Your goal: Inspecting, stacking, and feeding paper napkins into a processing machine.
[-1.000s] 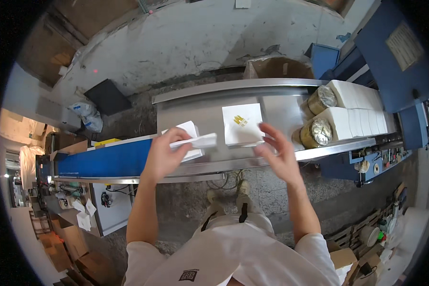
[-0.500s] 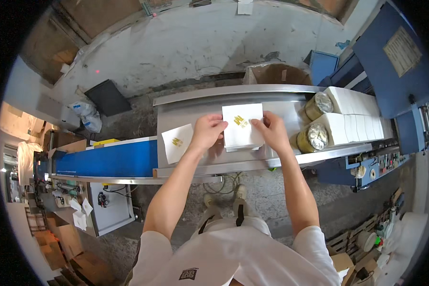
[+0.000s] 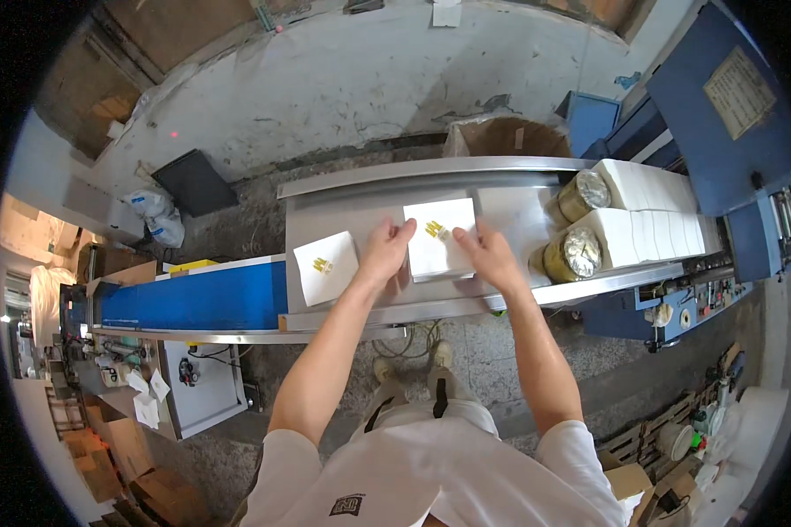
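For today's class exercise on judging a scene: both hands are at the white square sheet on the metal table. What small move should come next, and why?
Probably slide the white sheet left toward the other sheet. The left hand and right hand flank its edges, fingers flat on it rather than pinching, and the other sheet already lies further left near the blue belt.

Cardboard box (image 3: 507, 136), black mat (image 3: 194, 182)

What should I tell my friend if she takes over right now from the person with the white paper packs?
Left hand: open, fingers on the left edge of the white pack.
Right hand: open, touching that pack's right edge.
The pack lies on the steel table.
Done: a second white pack lies apart to the left, near the blue conveyor.
Left: more white stacks wait at the right.
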The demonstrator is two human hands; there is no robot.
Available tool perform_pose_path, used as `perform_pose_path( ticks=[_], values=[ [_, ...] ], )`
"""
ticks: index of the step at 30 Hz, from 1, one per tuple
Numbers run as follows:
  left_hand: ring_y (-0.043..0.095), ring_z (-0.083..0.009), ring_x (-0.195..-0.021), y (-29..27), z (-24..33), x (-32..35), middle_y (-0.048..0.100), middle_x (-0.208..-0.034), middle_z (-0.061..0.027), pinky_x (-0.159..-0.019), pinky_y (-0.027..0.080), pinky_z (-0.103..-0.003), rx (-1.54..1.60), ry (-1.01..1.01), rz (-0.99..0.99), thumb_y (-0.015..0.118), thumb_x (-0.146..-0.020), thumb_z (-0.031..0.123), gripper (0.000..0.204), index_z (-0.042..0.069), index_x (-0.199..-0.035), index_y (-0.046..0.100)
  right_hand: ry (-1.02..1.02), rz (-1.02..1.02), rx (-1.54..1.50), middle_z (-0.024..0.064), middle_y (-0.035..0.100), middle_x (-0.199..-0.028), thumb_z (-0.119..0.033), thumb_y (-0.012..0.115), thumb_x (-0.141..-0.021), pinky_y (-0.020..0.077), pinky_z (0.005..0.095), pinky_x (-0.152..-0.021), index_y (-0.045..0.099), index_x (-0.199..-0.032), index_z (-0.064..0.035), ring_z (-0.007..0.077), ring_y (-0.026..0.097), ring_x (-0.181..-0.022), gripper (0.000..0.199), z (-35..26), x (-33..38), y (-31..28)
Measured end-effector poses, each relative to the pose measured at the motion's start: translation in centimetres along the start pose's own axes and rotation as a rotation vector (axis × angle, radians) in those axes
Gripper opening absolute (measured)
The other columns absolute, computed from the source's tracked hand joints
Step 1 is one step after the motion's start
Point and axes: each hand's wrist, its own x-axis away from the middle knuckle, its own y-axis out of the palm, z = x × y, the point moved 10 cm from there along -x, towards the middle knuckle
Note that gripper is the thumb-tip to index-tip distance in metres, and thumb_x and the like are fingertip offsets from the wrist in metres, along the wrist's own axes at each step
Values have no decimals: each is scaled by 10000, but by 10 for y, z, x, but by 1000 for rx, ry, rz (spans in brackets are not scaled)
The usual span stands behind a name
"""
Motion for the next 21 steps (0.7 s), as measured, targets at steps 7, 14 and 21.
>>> perform_pose_path(
  ticks=[7, 14, 21],
  values=[
    [633, -150, -802, 39, -22, 8, 684, -935, -93, -637, 481, -310, 420, -281, -212, 615, -930, 411, 482, -45, -1083, 649, 4, 67, -131, 319, 627, -1097, -443, 523, -959, 455, 424, -908, 441, -1290, 99, 423, 611, -1073, 640, -1, 3, 4],
    [641, -123, -726, 37, -44, -14, 700, -882, -65, -593, 460, -263, 410, -326, -235, 768, -809, 389, 496, -41, -1032, 662, -59, -13, -355, 115, 648, -1118, -293, 512, -1000, 457, 315, -893, 508, -1312, 35, 170, 581, -986, 453, 27, -12, 16],
    [638, -224, -972, 41, 17, 9, 635, -1103, -159, -818, 518, -329, 381, 46, -106, 827, -752, 193, 610, -81, -1188, 499, 58, -90, -749, 88, 628, -1160, -258, 566, -974, 453, 286, -895, 516, -1297, 42, 143, 568, -1039, 444, 38, 16, 1]
  ],
)
